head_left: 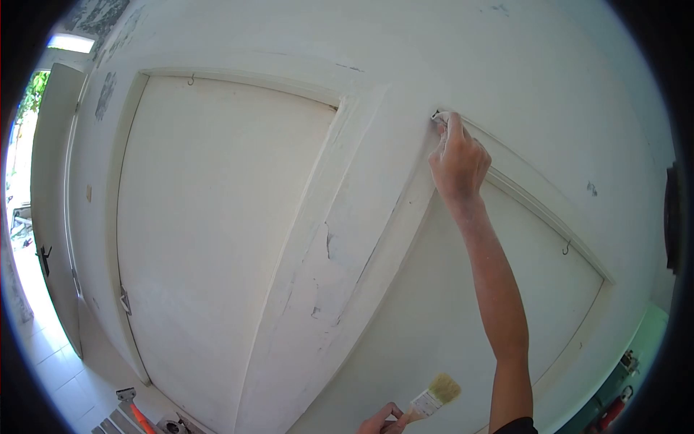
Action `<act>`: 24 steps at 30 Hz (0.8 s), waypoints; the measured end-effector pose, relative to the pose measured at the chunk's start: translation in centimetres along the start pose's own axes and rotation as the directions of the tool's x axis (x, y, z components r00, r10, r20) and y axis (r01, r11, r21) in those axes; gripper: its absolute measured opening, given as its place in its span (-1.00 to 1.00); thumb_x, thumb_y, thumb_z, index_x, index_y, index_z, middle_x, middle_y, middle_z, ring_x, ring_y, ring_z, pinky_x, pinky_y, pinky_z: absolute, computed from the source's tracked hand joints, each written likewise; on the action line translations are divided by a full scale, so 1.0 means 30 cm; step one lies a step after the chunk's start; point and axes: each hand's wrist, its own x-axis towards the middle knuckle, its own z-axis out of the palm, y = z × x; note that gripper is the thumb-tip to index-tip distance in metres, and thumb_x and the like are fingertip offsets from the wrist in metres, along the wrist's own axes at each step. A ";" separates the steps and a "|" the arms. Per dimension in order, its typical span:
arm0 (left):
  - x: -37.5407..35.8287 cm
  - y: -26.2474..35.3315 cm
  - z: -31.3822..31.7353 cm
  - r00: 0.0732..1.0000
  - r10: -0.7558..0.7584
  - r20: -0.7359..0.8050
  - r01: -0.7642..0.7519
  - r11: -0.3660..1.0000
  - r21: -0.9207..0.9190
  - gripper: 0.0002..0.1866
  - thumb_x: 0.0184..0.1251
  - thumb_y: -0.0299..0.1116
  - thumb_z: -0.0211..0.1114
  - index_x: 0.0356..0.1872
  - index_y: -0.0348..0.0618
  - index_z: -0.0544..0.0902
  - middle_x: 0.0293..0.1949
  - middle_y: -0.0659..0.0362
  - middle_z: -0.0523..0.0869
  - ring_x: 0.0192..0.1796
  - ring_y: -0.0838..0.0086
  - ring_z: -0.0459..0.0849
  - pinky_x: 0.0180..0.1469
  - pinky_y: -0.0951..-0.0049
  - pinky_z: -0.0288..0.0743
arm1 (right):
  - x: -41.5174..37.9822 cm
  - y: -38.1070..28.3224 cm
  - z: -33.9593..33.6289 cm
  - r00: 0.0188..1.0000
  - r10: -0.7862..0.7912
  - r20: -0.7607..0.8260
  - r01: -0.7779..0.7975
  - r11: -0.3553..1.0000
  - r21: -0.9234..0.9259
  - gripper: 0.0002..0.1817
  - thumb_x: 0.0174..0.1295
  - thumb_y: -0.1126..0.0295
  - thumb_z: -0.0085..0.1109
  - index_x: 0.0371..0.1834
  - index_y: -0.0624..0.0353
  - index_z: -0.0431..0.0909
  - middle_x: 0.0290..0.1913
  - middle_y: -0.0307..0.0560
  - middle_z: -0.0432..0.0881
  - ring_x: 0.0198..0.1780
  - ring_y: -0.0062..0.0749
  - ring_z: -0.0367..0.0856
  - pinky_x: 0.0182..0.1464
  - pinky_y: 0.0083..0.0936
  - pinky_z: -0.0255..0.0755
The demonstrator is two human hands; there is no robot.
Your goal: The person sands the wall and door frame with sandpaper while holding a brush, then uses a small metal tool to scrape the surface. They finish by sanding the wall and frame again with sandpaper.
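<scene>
My right hand [459, 155] is raised to the top left corner of the right door frame [549, 210]. Its fingers are closed round something small and pale that I cannot make out, pressed at the corner beside a dark spot. Low in the view, my left hand [383, 419] grips the wooden handle of a paintbrush [431, 398], whose yellowish bristles point up and to the right. Between the two doors, the white wall strip [318, 289] shows cracks and peeling patches.
A closed white door [217, 217] with a hook is on the left. Farther left, an open door [54, 195] lets in daylight. At the bottom left, an orange-handled scraper [139, 414] lies by grey slats. Dark items with a red part [614, 412] are at lower right.
</scene>
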 end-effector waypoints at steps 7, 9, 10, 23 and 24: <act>0.019 -0.037 0.001 0.999 0.004 0.034 -0.004 1.000 -0.006 -0.77 0.66 -0.19 0.13 -0.20 -0.07 0.42 -0.64 0.41 0.27 -0.59 0.70 0.15 -0.53 0.55 0.05 | 0.077 0.039 -0.054 0.990 0.090 0.109 -0.094 0.995 0.034 -0.91 0.33 0.47 0.21 -0.16 0.03 0.61 -0.34 -0.16 0.79 -0.38 -0.21 0.76 -0.37 -0.30 0.51; 0.018 -0.044 0.001 0.998 0.022 0.056 -0.021 1.000 -0.006 -0.77 0.66 -0.19 0.13 -0.19 -0.08 0.41 -0.64 0.41 0.26 -0.59 0.70 0.15 -0.53 0.55 0.03 | 0.061 0.014 -0.029 0.997 0.050 0.062 -0.051 0.999 0.013 -0.91 0.33 0.47 0.20 -0.15 0.02 0.61 -0.34 -0.16 0.80 -0.37 -0.20 0.76 -0.36 -0.29 0.51; 0.015 -0.046 0.001 0.998 0.020 0.060 -0.020 1.000 -0.009 -0.77 0.66 -0.19 0.13 -0.19 -0.08 0.41 -0.64 0.41 0.26 -0.59 0.70 0.15 -0.53 0.55 0.03 | 0.048 0.008 -0.015 1.000 0.006 0.020 -0.006 1.000 -0.006 -0.90 0.33 0.46 0.20 -0.14 0.01 0.61 -0.34 -0.16 0.80 -0.36 -0.19 0.76 -0.36 -0.28 0.51; -0.006 -0.007 0.014 0.999 -0.005 0.045 0.004 0.999 0.032 -0.79 0.67 -0.22 0.12 -0.16 -0.09 0.40 -0.64 0.39 0.28 -0.58 0.70 0.16 -0.54 0.54 0.06 | -0.025 -0.006 -0.013 1.000 -0.017 0.019 0.017 1.000 -0.004 -0.85 0.24 0.51 0.22 -0.15 0.04 0.59 -0.37 -0.18 0.78 -0.35 -0.18 0.76 -0.34 -0.28 0.50; -0.009 -0.003 0.015 0.999 -0.025 0.035 0.023 0.998 0.053 -0.79 0.66 -0.22 0.13 -0.16 -0.09 0.39 -0.64 0.39 0.28 -0.58 0.70 0.17 -0.54 0.54 0.06 | -0.041 -0.011 -0.026 0.998 -0.062 0.015 0.062 0.997 0.039 -0.85 0.22 0.53 0.22 -0.17 0.04 0.59 -0.35 -0.18 0.78 -0.34 -0.19 0.75 -0.31 -0.28 0.50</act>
